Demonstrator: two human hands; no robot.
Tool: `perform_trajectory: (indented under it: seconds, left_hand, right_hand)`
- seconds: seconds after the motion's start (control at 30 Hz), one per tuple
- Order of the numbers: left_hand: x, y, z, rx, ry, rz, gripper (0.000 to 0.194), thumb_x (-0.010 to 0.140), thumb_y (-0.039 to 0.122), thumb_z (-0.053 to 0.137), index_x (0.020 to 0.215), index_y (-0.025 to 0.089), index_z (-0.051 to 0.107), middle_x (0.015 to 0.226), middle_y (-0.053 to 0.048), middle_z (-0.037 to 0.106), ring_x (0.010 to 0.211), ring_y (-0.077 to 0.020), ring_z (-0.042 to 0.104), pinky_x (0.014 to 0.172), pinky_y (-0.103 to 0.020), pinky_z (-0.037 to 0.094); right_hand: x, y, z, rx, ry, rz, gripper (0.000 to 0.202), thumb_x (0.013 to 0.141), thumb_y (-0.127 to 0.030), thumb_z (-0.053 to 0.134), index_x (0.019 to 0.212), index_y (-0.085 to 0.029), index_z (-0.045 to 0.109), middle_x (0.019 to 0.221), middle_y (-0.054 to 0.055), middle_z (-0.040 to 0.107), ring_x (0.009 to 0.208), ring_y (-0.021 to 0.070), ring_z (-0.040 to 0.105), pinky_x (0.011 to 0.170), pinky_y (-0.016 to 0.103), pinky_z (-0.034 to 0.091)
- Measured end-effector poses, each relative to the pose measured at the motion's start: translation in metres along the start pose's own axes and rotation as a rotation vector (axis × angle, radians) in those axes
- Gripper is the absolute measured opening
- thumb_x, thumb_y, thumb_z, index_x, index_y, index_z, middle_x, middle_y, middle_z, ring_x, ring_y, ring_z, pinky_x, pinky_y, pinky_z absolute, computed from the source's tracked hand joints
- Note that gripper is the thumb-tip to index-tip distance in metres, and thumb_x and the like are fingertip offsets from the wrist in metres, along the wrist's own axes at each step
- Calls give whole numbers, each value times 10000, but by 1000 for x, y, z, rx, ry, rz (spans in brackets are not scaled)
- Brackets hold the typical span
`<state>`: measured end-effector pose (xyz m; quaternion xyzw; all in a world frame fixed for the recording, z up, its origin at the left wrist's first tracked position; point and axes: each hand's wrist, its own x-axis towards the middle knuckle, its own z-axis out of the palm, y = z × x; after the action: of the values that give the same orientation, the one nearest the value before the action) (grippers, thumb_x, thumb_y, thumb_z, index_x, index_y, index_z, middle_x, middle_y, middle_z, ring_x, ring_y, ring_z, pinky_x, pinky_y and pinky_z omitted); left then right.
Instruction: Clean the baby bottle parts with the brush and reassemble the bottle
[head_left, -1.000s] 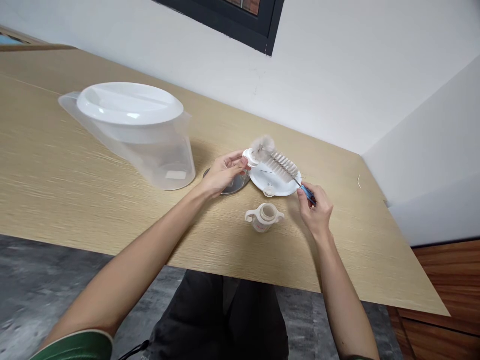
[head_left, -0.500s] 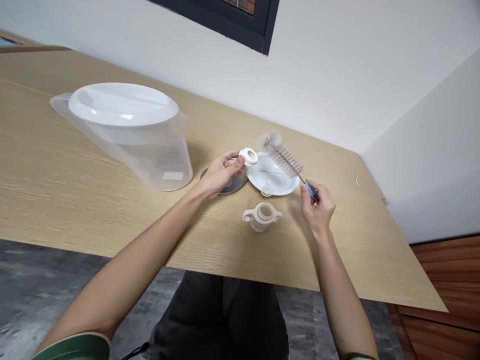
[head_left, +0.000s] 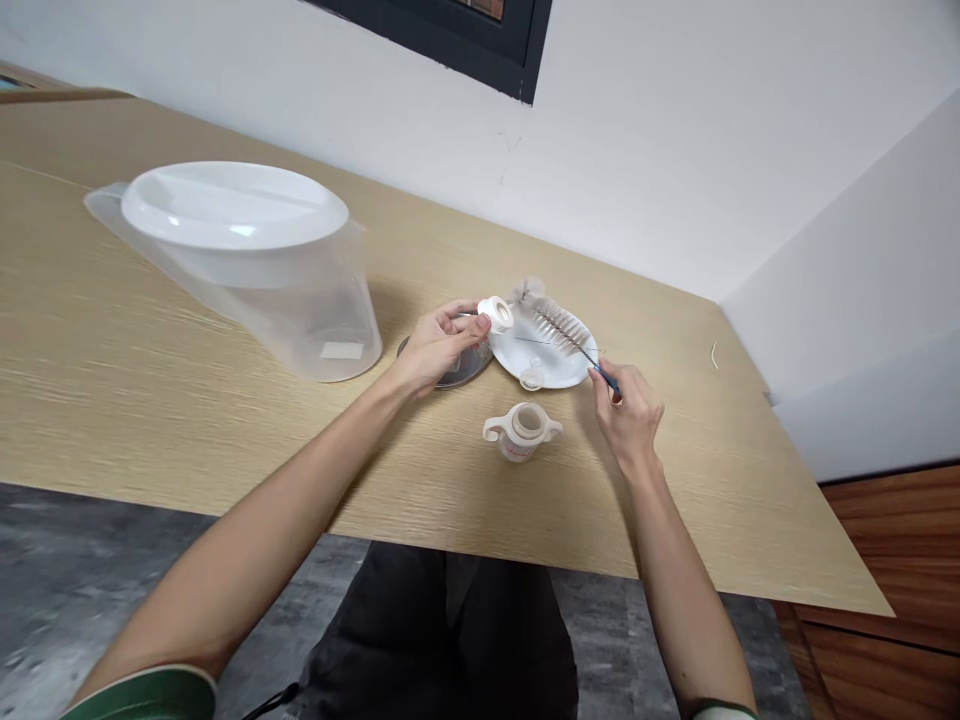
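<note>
Between the fingertips of my left hand (head_left: 439,350) is a white bottle collar ring (head_left: 496,314) with a round opening. My right hand (head_left: 628,410) grips a bottle brush (head_left: 561,330) by its blue handle, its clear bristles held over a white bowl (head_left: 551,375) and pointing up and left towards the ring. A small clear nipple-like piece (head_left: 532,377) is at the bowl's near rim. Closer to me, an uncapped baby bottle (head_left: 523,433) with two side handles stands upright. Part of a dark, shiny round dish (head_left: 461,372) shows beneath my left hand.
A large clear pitcher (head_left: 292,310) with a white lid (head_left: 236,205) stands on the left of the wooden table (head_left: 225,420). A thin wire piece lies across the bowl. One small bent white strip (head_left: 714,355) lies at the right, near the wall (head_left: 630,160).
My right hand has lowered the brush and shifted it slightly left, bringing its bristles down nearer the bowl and the ring. My left hand still holds the ring in nearly the same place.
</note>
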<state>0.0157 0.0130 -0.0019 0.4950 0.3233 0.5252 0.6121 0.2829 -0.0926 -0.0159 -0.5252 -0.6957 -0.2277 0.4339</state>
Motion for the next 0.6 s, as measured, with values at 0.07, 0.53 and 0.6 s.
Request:
perform_trajectory:
  seconds: [0.07, 0.53, 0.6]
  left_hand:
    - [0, 0, 1, 1, 15, -1, 707, 564, 566, 945, 1072, 136, 708, 779, -35, 740, 637, -84, 585, 644, -222, 452]
    - [-2, 3, 2, -66, -72, -44, 545, 661, 578, 891, 941, 138, 731, 892, -68, 738, 700, -90, 590, 633, -196, 481]
    - [-2, 3, 3, -139, -98, -80, 476, 723, 537, 869, 920, 126, 731, 912, -86, 747, 697, -90, 598, 643, -199, 497]
  right_hand:
    - [0, 1, 1, 23, 34, 56, 102, 977, -272, 639, 1006, -189, 691, 934, 69, 778, 734, 149, 700, 628, 276, 521]
    - [1, -6, 3, 155, 24, -41, 61, 948, -207, 677, 1008, -197, 670, 940, 68, 771, 818, 166, 727, 688, 287, 573]
    - [1, -5, 2, 144, -5, -64, 40, 950, -193, 672, 988, -200, 664, 928, 66, 767, 819, 163, 721, 694, 285, 567]
